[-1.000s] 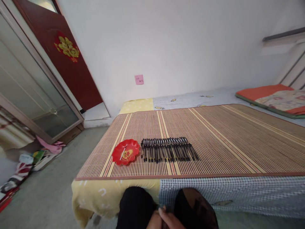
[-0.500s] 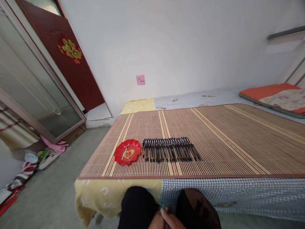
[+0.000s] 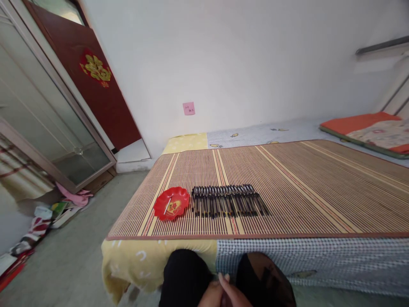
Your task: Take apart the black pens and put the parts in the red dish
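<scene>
Both hands sat low between the knees, well short of the mat (image 3: 287,187). The left hand (image 3: 209,297) and right hand (image 3: 234,295) pressed together, fingers closed on each other, holding nothing visible. On the mat lay the pens (image 3: 227,201), a row running left-right, each pointing away, just right of the plate (image 3: 171,203).

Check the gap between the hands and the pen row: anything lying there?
Head view: no loose objects. Between the hands and the pen row lie only a bare strip of striped mat and the bed's draped sheet edge.
</scene>
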Motion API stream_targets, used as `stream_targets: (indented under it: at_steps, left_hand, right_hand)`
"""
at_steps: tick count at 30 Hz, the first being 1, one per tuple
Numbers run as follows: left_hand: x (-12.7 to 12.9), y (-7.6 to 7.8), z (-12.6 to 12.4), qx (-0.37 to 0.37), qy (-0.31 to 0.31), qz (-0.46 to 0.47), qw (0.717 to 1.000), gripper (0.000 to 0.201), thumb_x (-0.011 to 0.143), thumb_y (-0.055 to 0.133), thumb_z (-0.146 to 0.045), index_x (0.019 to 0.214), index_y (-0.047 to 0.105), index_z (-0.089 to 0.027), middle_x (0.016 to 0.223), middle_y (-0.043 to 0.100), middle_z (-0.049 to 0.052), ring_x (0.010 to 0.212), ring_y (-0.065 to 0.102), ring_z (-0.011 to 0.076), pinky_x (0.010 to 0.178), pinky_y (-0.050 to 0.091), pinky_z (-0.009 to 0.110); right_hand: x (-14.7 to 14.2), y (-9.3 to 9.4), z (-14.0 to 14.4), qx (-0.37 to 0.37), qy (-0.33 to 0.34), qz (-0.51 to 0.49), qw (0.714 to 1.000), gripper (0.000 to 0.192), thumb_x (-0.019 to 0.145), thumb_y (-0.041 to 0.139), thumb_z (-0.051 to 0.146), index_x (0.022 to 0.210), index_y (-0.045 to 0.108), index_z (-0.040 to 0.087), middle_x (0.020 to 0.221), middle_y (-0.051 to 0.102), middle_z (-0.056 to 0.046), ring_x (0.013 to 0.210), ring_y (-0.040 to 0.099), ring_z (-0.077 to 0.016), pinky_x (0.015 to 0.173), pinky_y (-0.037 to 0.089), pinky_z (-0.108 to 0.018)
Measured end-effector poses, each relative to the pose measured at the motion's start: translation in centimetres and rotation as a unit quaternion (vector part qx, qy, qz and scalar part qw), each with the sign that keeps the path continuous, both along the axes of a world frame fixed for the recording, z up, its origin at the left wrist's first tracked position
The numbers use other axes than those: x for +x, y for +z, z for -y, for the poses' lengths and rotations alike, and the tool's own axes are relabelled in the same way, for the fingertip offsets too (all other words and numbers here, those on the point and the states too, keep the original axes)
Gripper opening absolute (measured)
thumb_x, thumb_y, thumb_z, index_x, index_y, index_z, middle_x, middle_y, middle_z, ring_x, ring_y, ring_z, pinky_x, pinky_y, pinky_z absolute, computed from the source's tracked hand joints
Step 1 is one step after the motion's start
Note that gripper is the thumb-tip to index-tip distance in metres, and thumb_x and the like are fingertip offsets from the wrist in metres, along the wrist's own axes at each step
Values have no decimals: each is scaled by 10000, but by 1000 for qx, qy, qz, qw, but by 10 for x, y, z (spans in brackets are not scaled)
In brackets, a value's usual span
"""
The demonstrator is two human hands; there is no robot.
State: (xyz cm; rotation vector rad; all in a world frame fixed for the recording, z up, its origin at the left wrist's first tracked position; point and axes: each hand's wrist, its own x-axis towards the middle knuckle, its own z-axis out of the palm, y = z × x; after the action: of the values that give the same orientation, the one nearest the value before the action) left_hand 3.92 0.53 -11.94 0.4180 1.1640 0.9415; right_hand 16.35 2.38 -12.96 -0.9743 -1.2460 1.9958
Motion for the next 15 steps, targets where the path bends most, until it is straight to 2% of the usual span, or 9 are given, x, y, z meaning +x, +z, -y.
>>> stream_targets:
  at_steps: [3, 6, 10, 15]
  left_hand:
    - [2, 4, -2, 18, -16, 19, 1000, 430, 575, 897, -483, 669, 617, -171, 583, 611, 23, 609, 634, 221, 610, 500, 316]
    - [2, 8, -2, 30, -22, 35, 999, 400, 544, 915, -380, 718, 627, -163, 629, 640, 28, 621, 652, 217, 640, 498, 309]
    - [0, 12, 0, 56, -27, 77, 995, 364, 527, 890, -231, 784, 643, -161, 706, 676, 46, 706, 688, 237, 707, 509, 315]
    - [4, 13, 0, 69, -30, 99, 992, 344, 470, 876, -159, 738, 660, -158, 683, 684, 38, 700, 688, 243, 688, 519, 307]
  right_hand:
    - [-11, 4, -2, -97, 19, -29, 995, 642, 655, 680, 775, 873, 726, 174, 731, 696, -79, 867, 683, -292, 783, 521, -393]
    - [-18, 6, -2, -156, 18, -51, 986, 702, 702, 559, 838, 835, 709, 165, 664, 672, -61, 759, 692, -256, 730, 524, -371]
    - [-15, -1, -3, -132, 12, -38, 990, 728, 702, 557, 842, 896, 732, 162, 733, 706, -68, 793, 697, -255, 762, 525, -374]
    - [-12, -6, -3, -67, -9, -4, 998, 672, 666, 655, 800, 895, 756, 176, 805, 735, -71, 910, 689, -276, 826, 515, -359]
